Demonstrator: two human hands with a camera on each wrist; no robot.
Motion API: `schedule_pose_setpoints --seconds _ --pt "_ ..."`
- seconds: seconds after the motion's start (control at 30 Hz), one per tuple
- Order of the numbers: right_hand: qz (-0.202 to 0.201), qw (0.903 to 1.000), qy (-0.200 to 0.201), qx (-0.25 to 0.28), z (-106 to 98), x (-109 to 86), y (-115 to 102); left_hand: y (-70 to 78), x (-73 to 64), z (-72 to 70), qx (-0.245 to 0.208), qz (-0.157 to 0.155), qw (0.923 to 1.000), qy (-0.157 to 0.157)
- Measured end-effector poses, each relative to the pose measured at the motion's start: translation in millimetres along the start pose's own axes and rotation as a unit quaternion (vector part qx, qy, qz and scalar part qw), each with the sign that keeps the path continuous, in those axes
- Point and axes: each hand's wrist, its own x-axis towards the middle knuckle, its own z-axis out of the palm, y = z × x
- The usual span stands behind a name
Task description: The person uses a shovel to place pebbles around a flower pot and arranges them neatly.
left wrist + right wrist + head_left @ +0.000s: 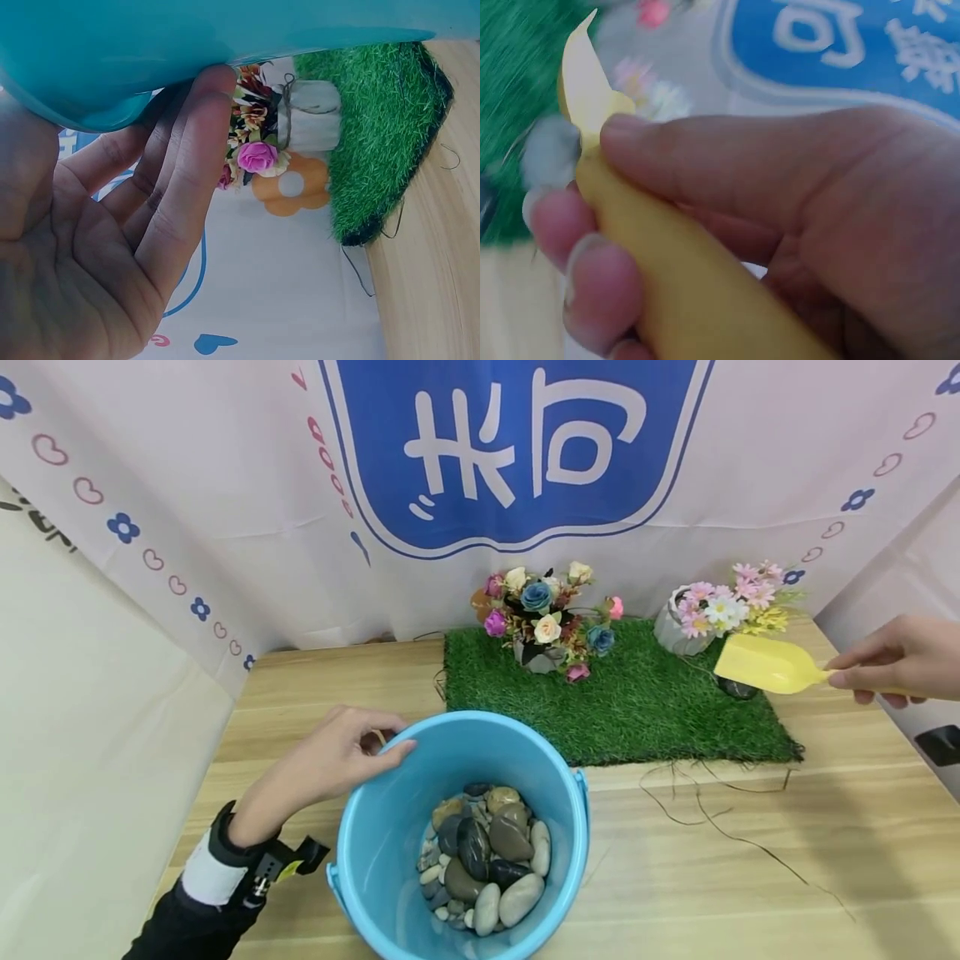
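My left hand [341, 752] grips the rim of a light blue bucket [375, 860], thumb inside and fingers outside. The left wrist view shows those fingers [187, 187] against the bucket's outer wall [225, 37]. Inside the bucket lie several smooth stones [487, 860] in grey, black, tan and white. At the far right, my right hand [903, 662] holds a yellow plastic shovel [768, 664] by its handle, blade to the left, above the mat's right end. In the right wrist view, thumb and fingers wrap the shovel's handle [690, 262]. A dark stone [737, 687] shows partly beneath the blade.
A green turf mat [630, 710] lies at the back of the wooden table [675, 893]. On it stand a pot of mixed artificial flowers [543, 618] and a pot of pink and white flowers [720, 606]. Loose dark threads [720, 827] trail from the mat. A printed cloth [270, 460] hangs behind.
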Motion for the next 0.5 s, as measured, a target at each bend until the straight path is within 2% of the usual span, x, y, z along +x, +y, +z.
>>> schedule_pose_setpoints --seconds 0.03,0.13,0.23,0.3,0.37,0.5 --pt "-0.018 0.9998 -0.001 0.006 -3 -0.2 -8 0.1 -0.4 -0.1 -0.001 0.0 1.0 0.0" --pt "-0.107 0.9939 -0.005 0.029 -12 -0.4 -30 0.0 -1.4 -0.9 0.0 0.001 1.0 0.003" --pt "-0.222 0.9737 -0.006 0.052 -21 -0.6 -50 0.2 -1.2 -1.4 0.002 -0.003 1.0 0.004" --pt "-0.276 0.9599 -0.001 0.048 -26 -1.9 -68 0.0 -0.6 -1.6 0.004 -0.004 1.0 0.002" --pt "-0.308 0.9504 0.003 0.042 -29 -4.9 -89 0.1 0.2 -1.4 0.004 -0.006 1.0 0.0" --pt "-0.34 0.9399 -0.02 0.026 -33 -11.4 -144 0.1 -0.4 -1.5 0.0 0.002 1.0 -0.002"
